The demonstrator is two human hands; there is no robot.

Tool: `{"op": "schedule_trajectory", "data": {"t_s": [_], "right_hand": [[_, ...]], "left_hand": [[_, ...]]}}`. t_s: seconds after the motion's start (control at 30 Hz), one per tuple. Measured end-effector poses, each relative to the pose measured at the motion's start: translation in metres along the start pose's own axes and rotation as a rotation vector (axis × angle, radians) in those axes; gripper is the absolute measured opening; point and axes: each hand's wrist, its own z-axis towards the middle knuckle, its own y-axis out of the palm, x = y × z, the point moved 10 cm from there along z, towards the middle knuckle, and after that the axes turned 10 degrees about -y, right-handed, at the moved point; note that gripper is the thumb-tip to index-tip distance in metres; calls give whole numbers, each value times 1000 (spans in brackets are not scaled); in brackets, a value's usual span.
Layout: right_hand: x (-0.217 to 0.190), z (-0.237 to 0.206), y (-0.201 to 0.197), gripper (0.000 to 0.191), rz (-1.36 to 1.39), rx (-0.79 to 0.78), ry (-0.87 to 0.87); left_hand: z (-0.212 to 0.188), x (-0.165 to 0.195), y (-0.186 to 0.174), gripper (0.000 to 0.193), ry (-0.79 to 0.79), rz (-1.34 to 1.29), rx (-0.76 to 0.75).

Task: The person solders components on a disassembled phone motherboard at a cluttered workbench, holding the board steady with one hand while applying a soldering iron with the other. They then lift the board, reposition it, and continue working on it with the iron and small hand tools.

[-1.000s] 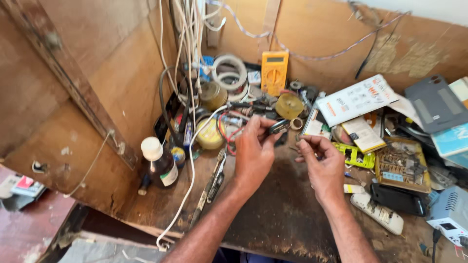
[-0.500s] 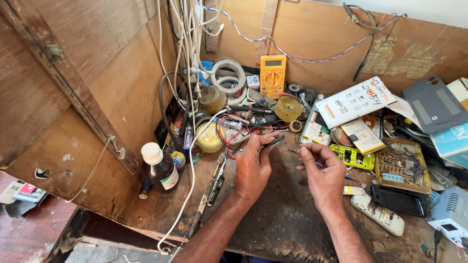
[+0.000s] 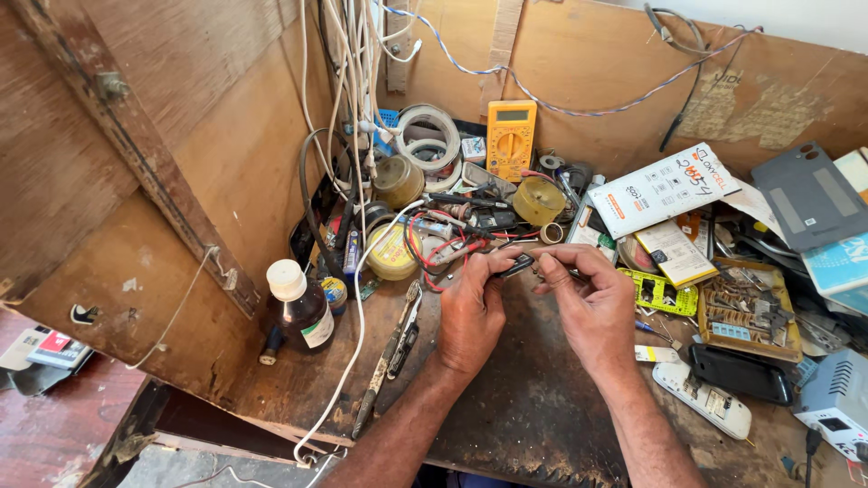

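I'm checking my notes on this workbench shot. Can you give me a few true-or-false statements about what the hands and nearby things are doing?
1. Both hands meet over the bench, the left hand and right hand pinching a small dark tool between them. True.
2. The orange multimeter lies flat under the right hand. False: it leans against the back board, away from both hands.
3. A brown bottle with a white cap stands left of the left hand. True.
4. The white tape roll sits on the right edge of the bench. False: it is at the back left, beside the multimeter.

Both hands meet over the bench: the left hand [image 3: 472, 312] and right hand [image 3: 592, 307] pinch a small dark tool [image 3: 517, 265].
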Motion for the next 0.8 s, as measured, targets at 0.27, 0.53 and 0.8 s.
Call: {"op": "schedule_trajectory", "data": {"t_s": [0.27, 0.53, 0.8], "right_hand": [[-5, 4, 7, 13, 16, -23, -35], [7, 4, 3, 13, -165, 6, 44], [12, 4, 9, 17, -73, -40, 54]], "left_hand": [[1, 2, -1, 35, 30, -3, -31], [0, -4, 1, 44, -52, 39, -72], [2, -8, -2, 26, -49, 7, -19]]}}
